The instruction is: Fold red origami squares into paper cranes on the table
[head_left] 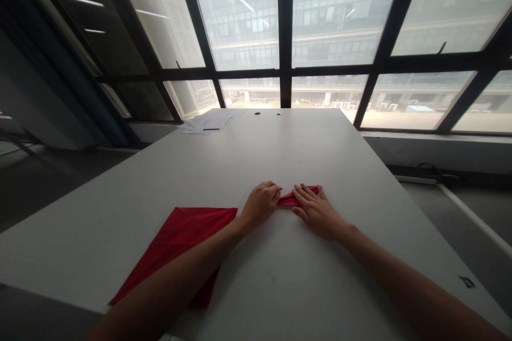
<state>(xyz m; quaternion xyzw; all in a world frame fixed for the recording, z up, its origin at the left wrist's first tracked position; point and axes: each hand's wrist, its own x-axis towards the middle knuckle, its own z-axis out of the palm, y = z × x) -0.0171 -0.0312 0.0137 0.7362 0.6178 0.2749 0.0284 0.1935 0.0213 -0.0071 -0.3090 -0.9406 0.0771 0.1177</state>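
On the white table lies a small folded red piece point(288, 200), flat and narrow; whether it is cloth or thin plastic I cannot tell. My left hand point(261, 203) is at its left end, fingers closed in a pinch on it. Pressed down over its right part is my right hand point(316, 210), with the fingers stretched out and lying flat. The right hand hides much of the piece. A larger red sheet point(192, 226), creased and spread flat, lies to the left, partly under my left forearm.
Several white papers point(204, 122) with a dark pen-like stick point(210, 129) rest at the table's far left corner. Two small dark spots point(257, 113) show near the far edge. A small dark item point(466, 282) lies by the right edge. Large windows point(332, 16) stand beyond the table point(276, 154).
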